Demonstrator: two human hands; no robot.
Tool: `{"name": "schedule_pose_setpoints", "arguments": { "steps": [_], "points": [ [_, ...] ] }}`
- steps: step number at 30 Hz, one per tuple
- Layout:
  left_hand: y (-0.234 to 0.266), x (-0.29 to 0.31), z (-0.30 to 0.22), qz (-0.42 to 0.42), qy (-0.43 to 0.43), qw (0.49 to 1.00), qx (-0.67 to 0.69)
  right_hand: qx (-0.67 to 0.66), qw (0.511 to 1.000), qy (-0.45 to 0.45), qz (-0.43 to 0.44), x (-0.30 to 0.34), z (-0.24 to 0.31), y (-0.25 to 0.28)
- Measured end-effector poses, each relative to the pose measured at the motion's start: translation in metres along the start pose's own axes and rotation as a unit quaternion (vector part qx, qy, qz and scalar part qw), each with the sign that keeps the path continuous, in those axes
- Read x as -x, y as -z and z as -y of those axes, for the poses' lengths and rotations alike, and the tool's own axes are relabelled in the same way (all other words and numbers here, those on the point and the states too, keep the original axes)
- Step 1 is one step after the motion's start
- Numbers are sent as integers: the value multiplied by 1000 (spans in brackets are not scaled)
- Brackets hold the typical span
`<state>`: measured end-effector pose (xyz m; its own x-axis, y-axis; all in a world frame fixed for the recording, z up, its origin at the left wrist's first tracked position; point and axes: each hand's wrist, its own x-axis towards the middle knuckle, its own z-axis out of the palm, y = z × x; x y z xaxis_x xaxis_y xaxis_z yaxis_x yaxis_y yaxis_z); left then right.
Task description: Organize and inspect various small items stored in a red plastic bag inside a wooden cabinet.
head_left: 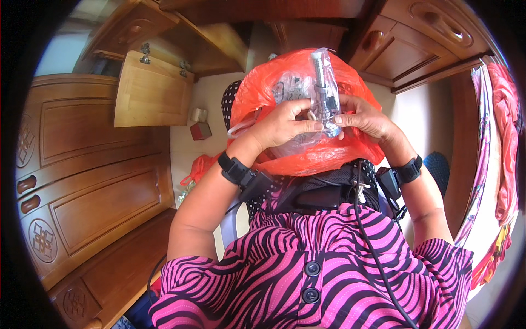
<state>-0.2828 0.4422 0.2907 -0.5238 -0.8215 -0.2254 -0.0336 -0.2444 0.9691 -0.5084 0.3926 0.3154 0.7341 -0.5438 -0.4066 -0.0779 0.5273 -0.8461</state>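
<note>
Between my two hands stands a clear plastic packet [322, 74] with a long grey and black cylindrical piece in it, ribbed at its far end; its exact kind I cannot make out. My left hand [285, 125] pinches the packet's lower left side with thumb and fingers. On the lower right side, my right hand [366, 118] grips it, thumb across the front. Beneath both hands a red plastic bag [252, 90] lies spread open on my lap. Inside it, partly hidden by my left hand, sits another clear bag [293, 88] of small greyish items.
A wooden cabinet door [150, 90] hangs open at the far left, near a small red box [200, 130] on the floor. More wooden drawers [405, 46] stand at the far right. Hanging fabrics [501, 109] line the right side. A black cord [364, 236] runs down my front.
</note>
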Motion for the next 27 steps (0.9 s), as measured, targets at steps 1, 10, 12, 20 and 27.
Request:
{"name": "schedule_pose_setpoints", "arguments": {
  "steps": [1, 10, 12, 20, 27],
  "points": [
    [2, 0, 3, 7, -1, 1000, 16, 1, 1000, -2, 1, 0, 1, -1],
    [6, 1, 9, -4, 3, 999, 42, -16, 998, -12, -54, -2, -6, -6],
    [7, 2, 8, -2, 7, 995, 103, -19, 998, -13, -55, -6, -9, -6],
    [3, 1, -5, 5, 12, 996, 89, 28, 997, 35, -56, -4, -11, -11],
    [-7, 1, -11, -78, 14, 987, 140, 196, 972, 66, -109, 4, 20, 26]
  ]
}}
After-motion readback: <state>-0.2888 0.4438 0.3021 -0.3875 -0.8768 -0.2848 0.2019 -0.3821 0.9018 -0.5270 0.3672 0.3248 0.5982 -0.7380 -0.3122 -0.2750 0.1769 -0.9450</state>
